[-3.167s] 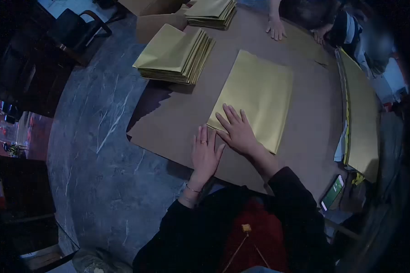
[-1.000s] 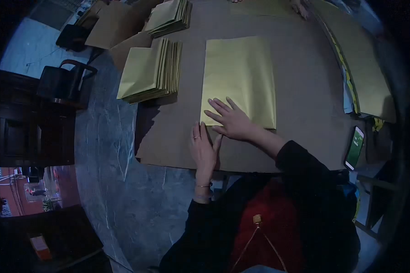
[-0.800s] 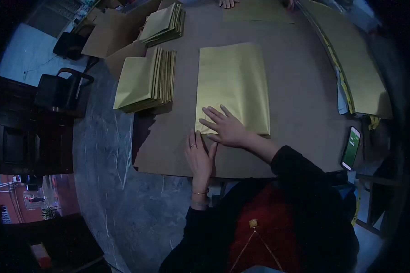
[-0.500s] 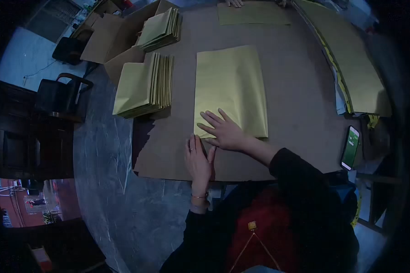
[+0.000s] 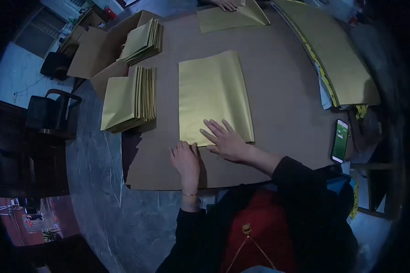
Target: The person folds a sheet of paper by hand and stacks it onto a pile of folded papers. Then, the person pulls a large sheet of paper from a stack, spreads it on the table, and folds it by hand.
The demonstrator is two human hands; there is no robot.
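Note:
A gold paper sheet, apparently folded over along its right side, lies on the brown covered table in front of me. My right hand presses flat on its lower edge with the fingers spread. At the sheet's lower left corner, my left hand touches the edge with its fingertips, the fingers bent and close together. Whether the left fingers pinch the paper is too small to tell. To the left stands a thick stack of folded gold paper, with a second stack behind it.
A large pile of gold sheets lies at the right, with a phone below it. Across the table, a co-worker's hand rests on another gold sheet. An open cardboard box and chairs are at the left.
The head view has turned, so the table appears shifted left. My left fingers have bent at the corner, while my right hand stays on the sheet. The co-worker's sheet now has a raised, folded part.

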